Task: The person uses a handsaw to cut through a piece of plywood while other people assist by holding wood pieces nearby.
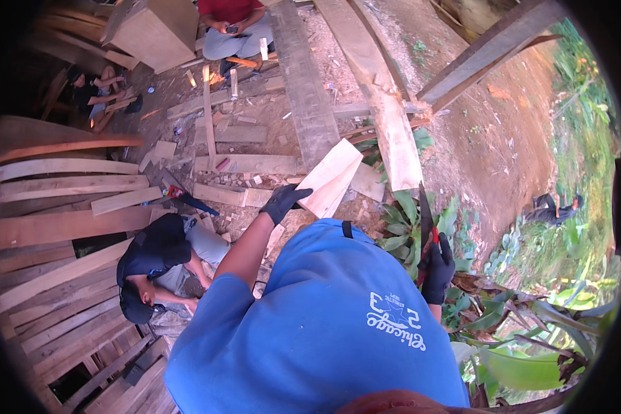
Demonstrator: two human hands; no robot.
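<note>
My left hand (283,201), in a black glove, grips the lower edge of a pale, short wooden board (330,176) held out in front of my blue shirt. My right hand (436,270), also in a black glove, is closed around the red handle of a long dark blade (424,215) that points upward, away from me. The blade stands to the right of the board and is apart from it.
A person in a dark shirt and cap (152,265) crouches close on my left among stacked planks (62,228). A seated person in a red top (234,27) is at the top. Long boards (386,103) lie ahead, leafy plants (407,228) at right, and another person (552,207) is far right.
</note>
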